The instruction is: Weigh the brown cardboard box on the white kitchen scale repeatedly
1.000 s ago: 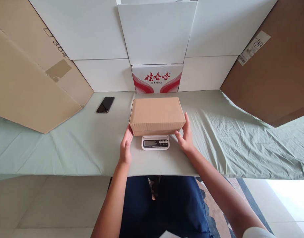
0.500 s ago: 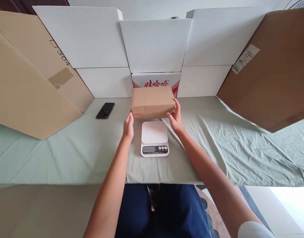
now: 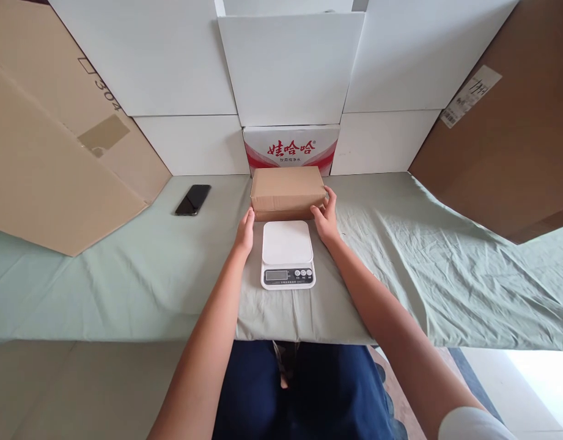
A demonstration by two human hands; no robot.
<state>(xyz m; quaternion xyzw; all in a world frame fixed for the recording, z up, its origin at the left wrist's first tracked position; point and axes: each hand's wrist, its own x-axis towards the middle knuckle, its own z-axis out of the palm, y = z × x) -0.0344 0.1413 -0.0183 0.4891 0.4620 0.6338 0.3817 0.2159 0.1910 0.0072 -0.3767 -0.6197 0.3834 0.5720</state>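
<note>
One small brown carton (image 3: 288,190) is lying on the green cloth (image 3: 139,269), just behind one white scale (image 3: 287,253) and directly in front of one printed box (image 3: 291,148) with red characters. You are holding the carton between two hands: your left hand (image 3: 245,232) is pressing flat against its left end, and your right hand (image 3: 326,219) is cupping its right end with the thumb lying along the front edge. Neither hand is closing fully around it; both palms are staying open against the cardboard, and whether the carton's underside is resting on the cloth or hanging just above it cannot be told.

One black phone (image 3: 193,199) is lying on the cloth well to the left. Five white panels (image 3: 290,67) are standing along the back, and two large brown cardboard sheets are leaning in, one on the left (image 3: 47,146) and one on the right (image 3: 505,134).

Both large sheets and the upper panels are running out of the frame. The scale's display (image 3: 276,275) is too small to read. The carton is hiding the lower part of the printed box, and the label (image 3: 470,96) on the right sheet is illegible
</note>
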